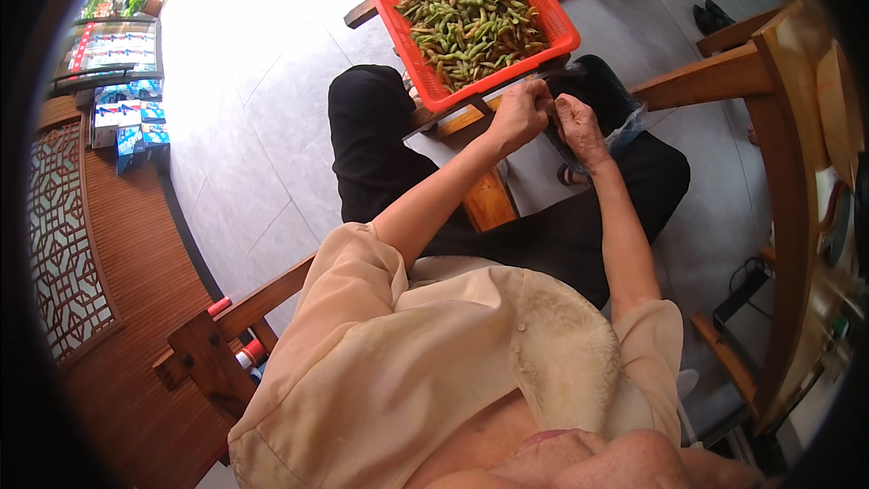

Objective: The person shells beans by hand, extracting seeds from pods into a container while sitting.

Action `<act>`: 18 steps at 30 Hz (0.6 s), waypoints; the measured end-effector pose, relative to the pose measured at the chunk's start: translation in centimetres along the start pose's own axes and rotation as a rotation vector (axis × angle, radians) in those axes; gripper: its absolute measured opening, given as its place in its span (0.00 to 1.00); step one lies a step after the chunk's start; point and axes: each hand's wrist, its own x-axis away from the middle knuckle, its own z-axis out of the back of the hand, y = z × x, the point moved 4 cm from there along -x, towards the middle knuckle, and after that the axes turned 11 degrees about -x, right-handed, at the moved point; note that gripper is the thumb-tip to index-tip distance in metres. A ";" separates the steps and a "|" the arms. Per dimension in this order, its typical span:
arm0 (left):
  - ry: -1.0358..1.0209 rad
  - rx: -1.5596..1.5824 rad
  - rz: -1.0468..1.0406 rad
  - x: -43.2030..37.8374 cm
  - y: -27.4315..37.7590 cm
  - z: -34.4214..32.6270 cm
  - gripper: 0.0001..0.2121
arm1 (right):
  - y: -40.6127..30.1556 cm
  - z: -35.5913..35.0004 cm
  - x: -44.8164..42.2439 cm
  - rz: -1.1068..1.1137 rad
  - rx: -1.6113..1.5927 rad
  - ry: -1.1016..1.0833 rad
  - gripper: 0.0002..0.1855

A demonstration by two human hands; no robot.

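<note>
My left hand (521,117) and my right hand (582,130) are close together in front of me, fingers bent and thumbs near each other. Whatever may be between the fingertips is too small and dark to make out. Just beyond the left hand, a red plastic basket (434,100) holds a heap of green and brownish bean pods (475,24), which look like edamame. Beneath and behind the right hand is a dark container or bag (601,85), partly hidden, with clear plastic film (628,128) at its edge.
Below the basket runs a wooden bench or stool (490,198), between my black-trousered knees. A wooden chair (774,81) stands close on the right. Boxed goods (132,122) are stacked by a lattice-panelled wooden counter (68,238) at left. Dark shoes (713,17) lie on the tiled floor.
</note>
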 end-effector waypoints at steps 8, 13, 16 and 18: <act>-0.026 0.007 0.113 0.3 -2.1 -1.2 0.06 | -1.7 -1.5 0.4 0.167 0.151 -0.039 0.19; 0.159 -0.069 0.083 0.3 -1.5 -1.0 0.07 | -0.3 -0.9 -0.8 0.027 0.001 -0.053 0.17; 0.183 -0.097 0.076 0.3 -1.2 -0.9 0.07 | 0.2 -0.7 -0.8 -0.136 -0.161 -0.094 0.16; 0.181 -0.070 0.106 0.3 -1.5 -0.8 0.07 | 0.0 -0.7 -0.7 -0.179 -0.213 -0.107 0.16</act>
